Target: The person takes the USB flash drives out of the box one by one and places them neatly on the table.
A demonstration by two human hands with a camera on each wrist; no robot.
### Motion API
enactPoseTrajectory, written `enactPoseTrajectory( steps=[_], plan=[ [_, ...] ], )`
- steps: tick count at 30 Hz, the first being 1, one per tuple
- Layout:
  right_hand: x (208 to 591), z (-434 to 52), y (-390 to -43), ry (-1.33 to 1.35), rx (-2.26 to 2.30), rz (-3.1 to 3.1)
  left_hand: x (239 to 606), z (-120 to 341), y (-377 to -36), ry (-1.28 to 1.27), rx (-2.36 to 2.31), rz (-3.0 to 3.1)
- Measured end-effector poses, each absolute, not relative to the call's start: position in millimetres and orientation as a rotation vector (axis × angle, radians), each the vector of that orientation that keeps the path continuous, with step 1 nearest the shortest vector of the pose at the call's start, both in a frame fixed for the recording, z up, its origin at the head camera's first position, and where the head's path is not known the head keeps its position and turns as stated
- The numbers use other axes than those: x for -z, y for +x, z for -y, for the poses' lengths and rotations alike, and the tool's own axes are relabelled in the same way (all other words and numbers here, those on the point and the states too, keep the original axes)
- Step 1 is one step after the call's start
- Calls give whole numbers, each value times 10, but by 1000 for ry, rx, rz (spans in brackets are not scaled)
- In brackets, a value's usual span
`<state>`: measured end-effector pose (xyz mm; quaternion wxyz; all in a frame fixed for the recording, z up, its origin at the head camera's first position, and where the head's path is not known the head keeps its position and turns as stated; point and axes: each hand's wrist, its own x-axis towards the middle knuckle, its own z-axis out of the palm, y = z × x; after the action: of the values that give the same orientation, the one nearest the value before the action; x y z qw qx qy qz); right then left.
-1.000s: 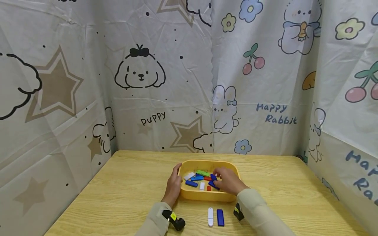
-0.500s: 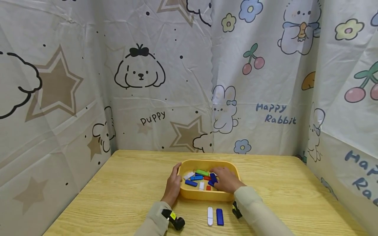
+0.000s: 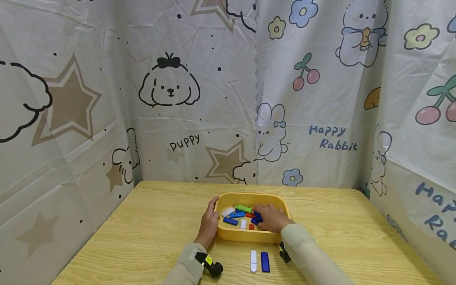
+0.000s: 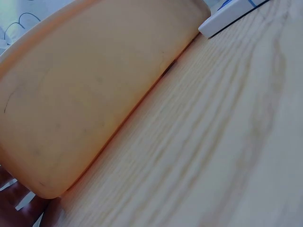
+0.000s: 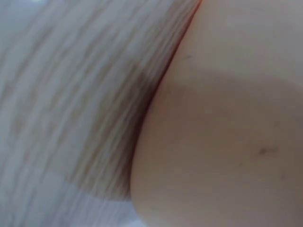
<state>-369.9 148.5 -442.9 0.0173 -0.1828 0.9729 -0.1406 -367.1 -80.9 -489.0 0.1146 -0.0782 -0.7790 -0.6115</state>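
Observation:
A yellow plastic bin [image 3: 249, 236] holds several small USB sticks, among them a green one [image 3: 244, 208], a light blue one [image 3: 237, 215] and a white one [image 3: 243, 224]. My left hand [image 3: 209, 222] grips the bin's left end at the rim; the left wrist view catches some of its fingers at the bin's corner. Inside the bin, toward the right, my right hand [image 3: 272, 217] pinches a dark blue USB stick [image 3: 257, 217] between thumb and fingers. Part of that stick is covered by the fingers. The right wrist view holds only the bin's outer wall [image 5: 227, 132] and the table.
In front of the bin, a white USB stick [image 3: 253, 261] and a dark blue one [image 3: 265, 262] lie side by side on the wooden table [image 3: 142, 229]. Patterned cloth [image 3: 221, 99] hangs around the table's back and sides.
My right hand has shifted slightly left and its fingers have closed in on the dark blue stick. The left hand and the bin stay put.

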Motion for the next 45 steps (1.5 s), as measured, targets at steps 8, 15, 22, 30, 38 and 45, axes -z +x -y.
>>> enactPoseTrajectory(
  steps=[8,15,22,30,38,45],
  plan=[
    [4462,-1491,-3722,-498,502,-3005,4899,813,-3670,-229,1786,2285],
    [4452,-1482,-3718,-463,560,-3017,4886,818,-3662,-234,1783,2281],
    [4430,-1490,-3700,-502,552,-3054,4886,820,-3669,-236,1789,2283],
    [4436,-1494,-3707,-491,581,-3098,4890,816,-3675,-226,1791,2289],
    [4404,-1501,-3705,-572,692,-3177,4871,817,-3688,-215,1787,2282],
    [4444,-1545,-3675,-815,755,-3312,4891,811,-3686,-199,1796,2285]
  ],
)
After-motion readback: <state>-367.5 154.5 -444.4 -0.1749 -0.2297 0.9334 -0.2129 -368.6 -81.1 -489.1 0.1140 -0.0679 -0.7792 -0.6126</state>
